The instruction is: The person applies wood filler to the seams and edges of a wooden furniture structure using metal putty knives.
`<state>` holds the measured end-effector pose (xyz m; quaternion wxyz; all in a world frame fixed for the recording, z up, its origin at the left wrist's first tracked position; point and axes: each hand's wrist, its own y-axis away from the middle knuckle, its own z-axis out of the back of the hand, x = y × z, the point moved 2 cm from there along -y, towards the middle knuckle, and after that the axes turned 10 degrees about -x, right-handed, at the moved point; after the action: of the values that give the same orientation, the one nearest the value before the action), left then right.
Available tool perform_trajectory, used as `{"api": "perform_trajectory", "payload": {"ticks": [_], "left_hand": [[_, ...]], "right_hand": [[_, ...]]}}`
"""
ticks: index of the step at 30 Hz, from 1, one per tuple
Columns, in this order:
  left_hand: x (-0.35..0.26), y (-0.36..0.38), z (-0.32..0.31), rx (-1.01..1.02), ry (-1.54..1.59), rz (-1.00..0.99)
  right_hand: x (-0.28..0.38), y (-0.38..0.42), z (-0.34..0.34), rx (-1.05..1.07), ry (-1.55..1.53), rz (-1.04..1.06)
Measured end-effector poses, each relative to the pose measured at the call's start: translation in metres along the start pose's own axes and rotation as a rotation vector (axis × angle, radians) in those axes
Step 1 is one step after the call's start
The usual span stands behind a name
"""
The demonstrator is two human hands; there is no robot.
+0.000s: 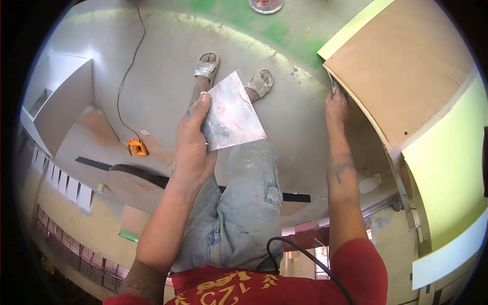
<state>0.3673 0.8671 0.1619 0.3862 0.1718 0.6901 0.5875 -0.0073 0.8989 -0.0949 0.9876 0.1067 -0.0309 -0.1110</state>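
My left hand (193, 137) is closed on a flat, squarish board (234, 114), its thumb over the near edge. White, grey and pinkish smears of what looks like putty cover the face of the board. Off to the right, my right hand (337, 108) grips a thin metallic blade, apparently a putty knife (333, 83). Its blade lies against the edge of a brown wooden panel (401, 71); the handle is hidden in my fingers.
Pale green panels (447, 157) adjoin the brown one. An orange power tool (137, 147) with a dark cord (122, 91) lies on the grey floor (168, 30). A white cabinet-like piece (66, 107) stands left. A round dish (265, 5) holds reddish material.
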Motion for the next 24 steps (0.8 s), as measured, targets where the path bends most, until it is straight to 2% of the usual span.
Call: {"api": "perform_trajectory", "payload": {"ticks": [5, 8, 10, 12, 14, 16, 18, 21, 24], "left_hand": [[0.007, -0.001, 0.016, -0.096, 0.020, 0.000], [0.007, 0.001, 0.028, -0.077, 0.053, 0.037], [0.009, 0.002, 0.027, -0.045, 0.119, 0.087], [0.015, 0.001, 0.023, -0.019, 0.144, 0.097], [0.015, 0.003, 0.023, -0.002, 0.202, 0.101], [0.019, 0.001, 0.023, 0.030, 0.214, 0.099], [0.018, 0.002, 0.021, 0.079, 0.256, 0.139], [0.015, 0.008, 0.019, 0.191, 0.286, 0.251], [0.020, 0.009, 0.023, 0.288, 0.202, 0.354]], "right_hand": [[0.004, -0.037, -0.092, 0.121, 0.047, -0.101], [0.022, -0.044, -0.107, 0.322, -0.155, -0.202], [0.050, -0.031, -0.074, 0.328, -0.403, -0.142], [0.066, -0.011, -0.071, 0.248, -0.603, -0.363], [0.111, 0.008, 0.024, 0.364, -1.190, -0.665], [0.142, 0.029, 0.073, 0.408, -1.677, -0.923], [0.162, 0.041, 0.121, 0.583, -1.940, -1.117], [0.177, 0.058, 0.148, 0.650, -2.160, -1.132], [0.208, 0.069, 0.169, 0.708, -2.121, -1.136]]}}
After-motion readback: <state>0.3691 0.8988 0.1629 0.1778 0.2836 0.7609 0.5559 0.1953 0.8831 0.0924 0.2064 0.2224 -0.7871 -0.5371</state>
